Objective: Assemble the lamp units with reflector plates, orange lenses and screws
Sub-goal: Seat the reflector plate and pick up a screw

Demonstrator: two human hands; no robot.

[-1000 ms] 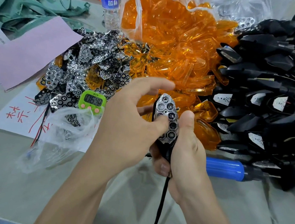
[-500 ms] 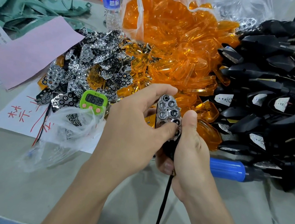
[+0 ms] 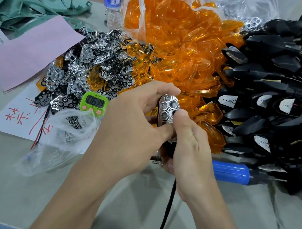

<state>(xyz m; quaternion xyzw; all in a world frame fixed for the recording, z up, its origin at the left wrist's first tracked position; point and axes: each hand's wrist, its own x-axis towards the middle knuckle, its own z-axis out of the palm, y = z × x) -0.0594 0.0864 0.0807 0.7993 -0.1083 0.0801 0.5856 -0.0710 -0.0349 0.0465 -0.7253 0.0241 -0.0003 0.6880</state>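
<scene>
Right thumb (image 3: 181, 118) now covering more of chrome honeycomb reflector plate (image 3: 168, 108), both hands' grip holding black lamp unit (image 3: 167, 150)

Bright, even light fills the scene, with only soft shadows on the table (image 3: 14, 183) under the forearms. Glare sparkles on the pile of chrome plates (image 3: 87, 68) and the clear bag (image 3: 235, 8) at the far side. The wide lens bends the edges, and the far right corner looks smeared.
</scene>
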